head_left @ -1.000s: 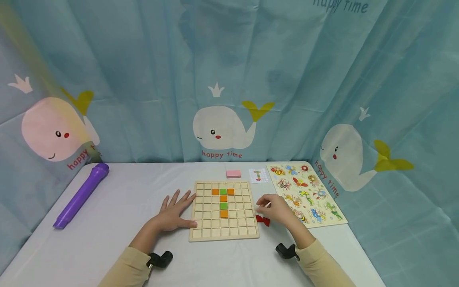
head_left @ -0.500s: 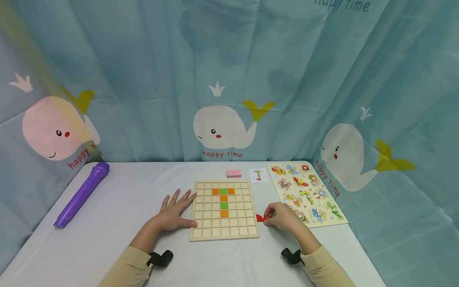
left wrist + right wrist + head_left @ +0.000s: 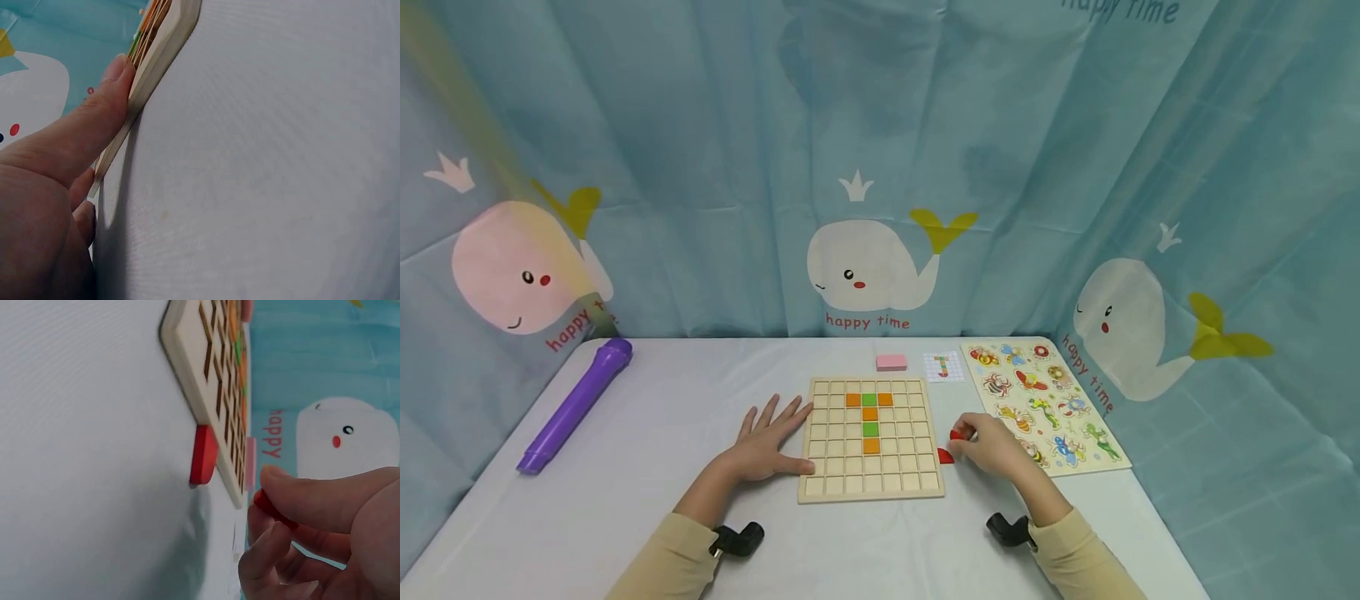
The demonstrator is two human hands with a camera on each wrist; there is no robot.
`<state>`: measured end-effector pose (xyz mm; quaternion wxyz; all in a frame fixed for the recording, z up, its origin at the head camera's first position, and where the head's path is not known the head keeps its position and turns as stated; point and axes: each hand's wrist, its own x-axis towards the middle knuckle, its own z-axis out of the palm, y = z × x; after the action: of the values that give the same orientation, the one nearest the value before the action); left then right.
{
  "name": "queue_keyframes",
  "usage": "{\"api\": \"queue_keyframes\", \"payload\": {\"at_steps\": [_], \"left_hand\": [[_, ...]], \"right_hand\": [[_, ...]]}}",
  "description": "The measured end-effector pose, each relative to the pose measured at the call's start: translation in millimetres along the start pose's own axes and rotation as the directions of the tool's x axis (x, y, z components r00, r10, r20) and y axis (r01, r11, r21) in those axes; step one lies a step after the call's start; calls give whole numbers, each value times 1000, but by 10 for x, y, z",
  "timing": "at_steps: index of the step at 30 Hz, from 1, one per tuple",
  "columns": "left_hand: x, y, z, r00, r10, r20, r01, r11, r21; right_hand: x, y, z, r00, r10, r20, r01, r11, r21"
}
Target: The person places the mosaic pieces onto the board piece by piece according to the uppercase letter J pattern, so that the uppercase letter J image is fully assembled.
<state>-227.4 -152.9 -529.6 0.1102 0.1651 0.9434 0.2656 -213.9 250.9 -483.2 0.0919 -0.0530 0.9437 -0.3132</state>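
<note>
A wooden grid board (image 3: 838, 486) lies mid-table, with orange and green square tiles (image 3: 870, 429) set in a T shape in its cells. My left hand (image 3: 763, 448) rests spread at the board's left edge; in the left wrist view its thumb (image 3: 103, 112) lies on the rim. Just right of the board, my right hand (image 3: 988, 444) pinches a red piece (image 3: 273, 511) between thumb and fingers, partly hidden by them. A second red piece (image 3: 203, 455), with a curved side, lies on the table against the board's right edge.
Behind the board are a pink block (image 3: 891, 362) and a small pattern card (image 3: 943, 367). An insect picture board (image 3: 1045, 404) lies at the right, close to my right hand. A purple tube (image 3: 576, 407) lies far left. A blue whale-print curtain (image 3: 722, 167) stands behind the table.
My right hand has moved from beside the board onto the red pieces and lifted one of them off the table. The other stays by the board. My left hand stays in place.
</note>
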Motion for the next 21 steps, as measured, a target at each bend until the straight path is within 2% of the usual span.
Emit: {"api": "queue_keyframes", "payload": {"at_steps": [5, 8, 14, 17, 21], "left_hand": [[-7, 14, -8, 1000, -1, 3, 1, 1000, 1], [-7, 31, -9, 1000, 0, 11, 0, 1000, -6], [-6, 43, -8, 1000, 4, 12, -4, 1000, -6], [-9, 39, -12, 1000, -1, 11, 1, 1000, -1], [-16, 34, -10, 1000, -1, 5, 1, 1000, 0]], "right_hand": [[59, -35, 22, 999, -44, -23, 44, 999, 19], [81, -58, 45, 998, -43, -38, 44, 998, 34], [98, -143, 64, 998, -15, -55, 24, 987, 159], [104, -199, 79, 998, -48, -47, 56, 977, 206], [124, -251, 128, 990, -130, -54, 138, 973, 184]]}}
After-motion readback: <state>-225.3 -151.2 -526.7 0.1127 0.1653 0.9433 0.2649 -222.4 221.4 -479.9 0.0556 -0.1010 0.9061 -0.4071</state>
